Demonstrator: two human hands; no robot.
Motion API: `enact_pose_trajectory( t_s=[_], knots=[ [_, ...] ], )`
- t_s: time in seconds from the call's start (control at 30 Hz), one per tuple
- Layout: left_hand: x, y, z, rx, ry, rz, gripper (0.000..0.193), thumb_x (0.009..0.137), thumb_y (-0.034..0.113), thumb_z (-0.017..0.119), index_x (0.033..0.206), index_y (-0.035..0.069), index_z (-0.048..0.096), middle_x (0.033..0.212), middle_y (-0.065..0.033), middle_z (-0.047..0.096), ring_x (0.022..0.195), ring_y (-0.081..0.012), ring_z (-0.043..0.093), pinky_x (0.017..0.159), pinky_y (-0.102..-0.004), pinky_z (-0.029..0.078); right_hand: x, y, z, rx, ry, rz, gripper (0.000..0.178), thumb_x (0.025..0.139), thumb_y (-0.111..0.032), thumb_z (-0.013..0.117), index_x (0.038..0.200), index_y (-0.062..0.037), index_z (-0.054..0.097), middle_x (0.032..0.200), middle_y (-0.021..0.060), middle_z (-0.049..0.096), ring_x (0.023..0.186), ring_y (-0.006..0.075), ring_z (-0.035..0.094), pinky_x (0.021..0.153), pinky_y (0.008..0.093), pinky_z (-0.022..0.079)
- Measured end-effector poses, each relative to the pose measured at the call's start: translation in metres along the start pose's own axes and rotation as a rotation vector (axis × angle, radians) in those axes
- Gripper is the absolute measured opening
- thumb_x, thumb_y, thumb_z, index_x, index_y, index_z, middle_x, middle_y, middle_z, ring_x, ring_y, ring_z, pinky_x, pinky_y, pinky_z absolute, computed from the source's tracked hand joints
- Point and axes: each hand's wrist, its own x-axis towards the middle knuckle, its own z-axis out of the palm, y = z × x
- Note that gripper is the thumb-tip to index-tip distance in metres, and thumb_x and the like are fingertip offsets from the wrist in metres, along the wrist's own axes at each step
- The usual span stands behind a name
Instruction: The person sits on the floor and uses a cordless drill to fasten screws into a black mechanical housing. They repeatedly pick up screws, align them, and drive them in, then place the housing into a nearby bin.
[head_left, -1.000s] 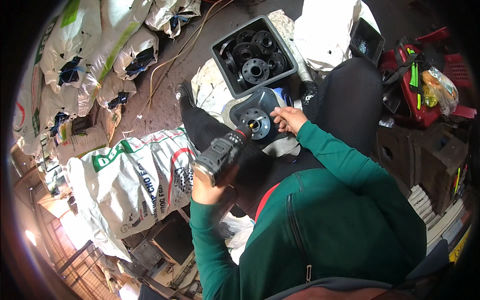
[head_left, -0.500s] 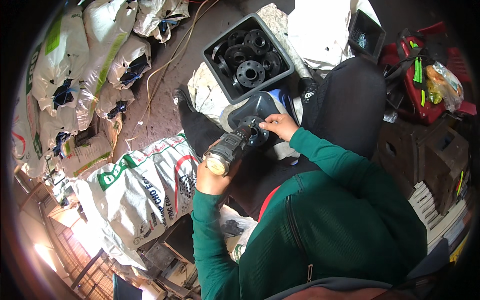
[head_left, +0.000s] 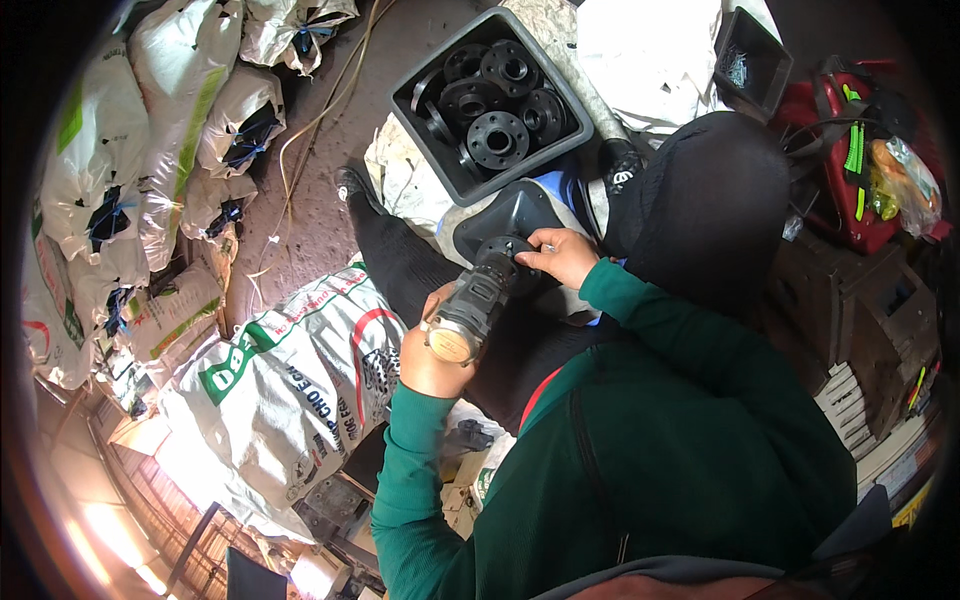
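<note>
My left hand (head_left: 432, 362) is wrapped round a dark cordless drill (head_left: 478, 305), whose front end reaches the black round flange (head_left: 508, 243) between my legs. The flange sits against a black square-based part (head_left: 522, 212), and the drill covers much of it. At the flange's right edge, my right hand (head_left: 566, 257) is closed, thumb and forefinger pinched together. Whatever lies between those fingertips, if anything, is too small to make out. Just beyond stands a grey plastic box (head_left: 528, 172) holding several black flanges (head_left: 497, 140) with bolt holes.
White sacks (head_left: 178, 110) line the left side, and a large printed sack (head_left: 290, 385) lies beside my left leg. A dark bin of small metal pieces (head_left: 752, 65) stands at the far right. Near it is a red bag (head_left: 835, 205). A hose (head_left: 325, 125) crosses the floor.
The drill has moved in closer over the flange and now hides more of it. My right hand stays at the flange's edge. The whole view has shifted slightly.
</note>
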Motion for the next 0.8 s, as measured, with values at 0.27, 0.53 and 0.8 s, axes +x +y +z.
enact_pose_trajectory(
  t_s=[0.27, 0.53, 0.8],
  knots=[
    [-0.003, -0.013, 0.012, -0.051, -0.001, -0.054, 0.053, 0.069, 0.014, 0.075, 0.119, 0.008, 0.057, 0.114, -0.0147, 0.063, 0.096, -0.0308, 0.066, 0.081, -0.0359, 0.053, 0.007, 0.009, -0.004, -0.068, -0.071, -0.055, 0.031, 0.082, -0.033, 0.072, 0.093, -0.0038, 0.068, 0.070, 0.0069, 0.065, 0.066, 0.0155, 0.059, 0.063, 0.0328, 0.046],
    [-0.058, 0.007, 0.008, -0.090, 0.200, 0.144, 0.038, 0.074, 0.002, 0.069, 0.112, 0.001, 0.062, 0.103, -0.0135, 0.067, 0.098, -0.0271, 0.064, 0.087, -0.0363, 0.050, 0.012, 0.027, 0.003, -0.080, 0.020, -0.164, 0.035, 0.080, -0.036, 0.073, 0.092, -0.0036, 0.068, 0.071, 0.0073, 0.064, 0.067, 0.0150, 0.059, 0.064, 0.0313, 0.047],
    [-0.151, -0.019, 0.099, -0.132, -0.011, -0.096, 0.084, 0.065, 0.014, 0.073, 0.142, 0.018, 0.039, 0.107, -0.0157, 0.060, 0.096, -0.0373, 0.061, 0.085, -0.0460, 0.049, -0.020, -0.036, -0.002, 0.005, 0.156, -0.266, 0.027, 0.083, -0.028, 0.074, 0.091, -0.0040, 0.068, 0.069, -0.0021, 0.059, 0.055, 0.0047, 0.050, 0.046, 0.0220, 0.041]
  ],
)
